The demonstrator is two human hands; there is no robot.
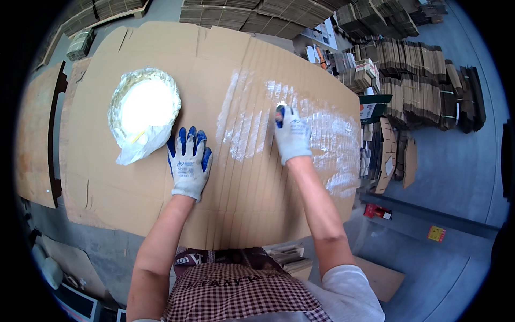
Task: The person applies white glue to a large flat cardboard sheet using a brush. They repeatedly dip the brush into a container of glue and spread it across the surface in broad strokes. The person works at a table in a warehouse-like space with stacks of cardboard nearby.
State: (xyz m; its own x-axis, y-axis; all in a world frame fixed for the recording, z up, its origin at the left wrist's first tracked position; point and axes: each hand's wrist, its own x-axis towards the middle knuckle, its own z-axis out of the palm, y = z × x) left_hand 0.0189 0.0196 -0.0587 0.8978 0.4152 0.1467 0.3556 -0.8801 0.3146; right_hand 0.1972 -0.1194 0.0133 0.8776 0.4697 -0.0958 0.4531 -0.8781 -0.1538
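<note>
A large brown cardboard sheet [214,59] lies in front of me, creased with ridges running away from me. My left hand [190,163], in a white and blue coated glove, rests flat on it with fingers spread, holding nothing. My right hand [292,131], gloved alike, is closed over the sheet's middle right; a small white bit shows beyond its fingers, too little to name. Wet-looking white smears [332,129] of a paste cover the board around and right of it. At the left stands a round bowl [119,115] full of bright white stuff, lined with crumpled plastic film.
Bundled stacks of flat cardboard [418,64] stand on the floor at the right, and more stacks [257,16] at the back. A wooden board [40,134] lies left of the sheet. A dark metal beam [429,214] and a red item [373,210] are at the lower right.
</note>
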